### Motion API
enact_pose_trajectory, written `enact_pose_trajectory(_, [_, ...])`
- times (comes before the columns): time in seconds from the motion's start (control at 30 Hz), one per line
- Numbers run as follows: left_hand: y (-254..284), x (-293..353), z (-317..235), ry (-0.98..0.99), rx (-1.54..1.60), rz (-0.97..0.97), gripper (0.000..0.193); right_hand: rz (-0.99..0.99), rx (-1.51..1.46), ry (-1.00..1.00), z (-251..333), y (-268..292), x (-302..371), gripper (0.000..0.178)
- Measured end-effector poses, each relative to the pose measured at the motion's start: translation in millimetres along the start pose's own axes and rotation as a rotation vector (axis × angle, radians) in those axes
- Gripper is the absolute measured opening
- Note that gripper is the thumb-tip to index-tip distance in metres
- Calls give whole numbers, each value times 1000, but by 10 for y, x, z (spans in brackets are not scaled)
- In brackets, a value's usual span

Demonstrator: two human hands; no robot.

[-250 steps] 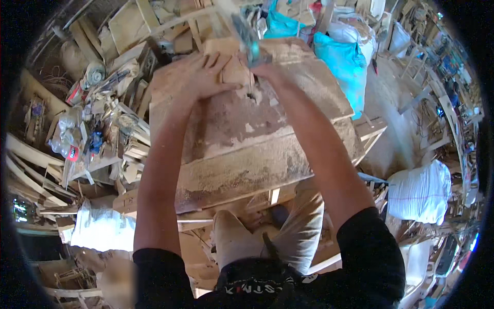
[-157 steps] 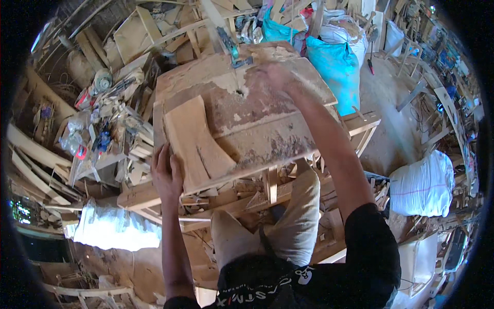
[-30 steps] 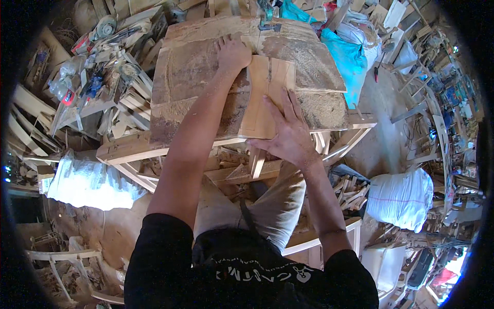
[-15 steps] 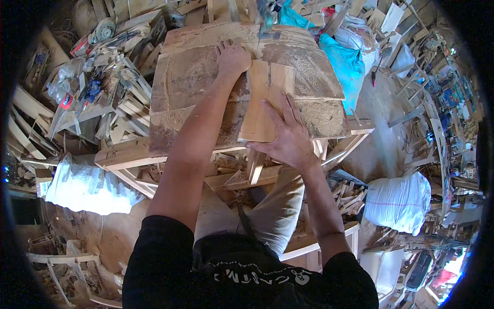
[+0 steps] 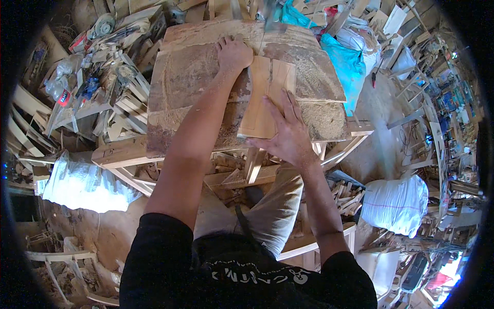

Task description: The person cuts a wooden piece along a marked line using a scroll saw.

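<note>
A flat wooden board (image 5: 259, 98) with curved sides and drawn outlines lies on a worn, dusty tabletop (image 5: 180, 82). A narrow slit runs into the board from its far end. My left hand (image 5: 235, 53) rests at the board's far left corner, fingers apart on the tabletop, the thumb side beside the board. On the board's near right part lies my right hand (image 5: 288, 123), fingers spread over the top and thumb along the near edge. Beyond the board, a thin upright part (image 5: 268, 23), perhaps a saw blade or its guide, stands blurred at the table's far side.
Sawdust (image 5: 324, 119) covers parts of the tabletop. Wood scraps (image 5: 131, 110) are heaped at the left, with a plastic bottle (image 5: 64, 98) among them. A turquoise bag (image 5: 346, 62) stands against the right edge. White sacks (image 5: 396, 206) sit low on both sides.
The board has slid slightly away from me, toward the table's far side. My right hand has gone with it; my left hand stays near the far left corner.
</note>
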State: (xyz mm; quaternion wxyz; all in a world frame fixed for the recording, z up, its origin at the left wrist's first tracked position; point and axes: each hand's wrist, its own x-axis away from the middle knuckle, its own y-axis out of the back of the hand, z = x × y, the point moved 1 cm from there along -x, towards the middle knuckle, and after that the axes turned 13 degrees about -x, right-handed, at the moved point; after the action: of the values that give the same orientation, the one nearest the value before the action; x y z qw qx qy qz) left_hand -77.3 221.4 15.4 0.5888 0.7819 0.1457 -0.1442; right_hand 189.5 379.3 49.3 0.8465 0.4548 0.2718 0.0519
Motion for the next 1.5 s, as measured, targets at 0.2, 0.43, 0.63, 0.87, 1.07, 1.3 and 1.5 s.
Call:
enact_pose_trajectory(0.2, [34, 29, -38, -1, -19, 27, 65, -8, 10, 15, -2, 8, -19, 106])
enact_pose_trajectory(0.43, [5, -12, -16, -12, -13, 81, 65, 0, -2, 23, -35, 10, -32, 110])
enact_pose_trajectory(0.63, [-91, -53, 39, -23, -22, 22, 66, 7, -25, 7, -15, 17, -66, 108])
enact_pose_trajectory(0.87, [-138, -96, 108, -26, -47, 30, 69, 3, -24, 21, 2, 0, -91, 106])
enact_pose_trajectory(1.07, [-77, -49, -2, 1, -27, 93, 67, 13, -31, 10, 2, 46, -92, 108])
enact_pose_trajectory(1.3, [-39, -82, -5, -4, -90, 144, 64, 0, -59, 10, -45, 21, -102, 105])
enact_pose_trajectory(1.5, [-112, -93, 43, -17, -51, 31, 60, 35, -29, 44, -96, 26, -122, 107])
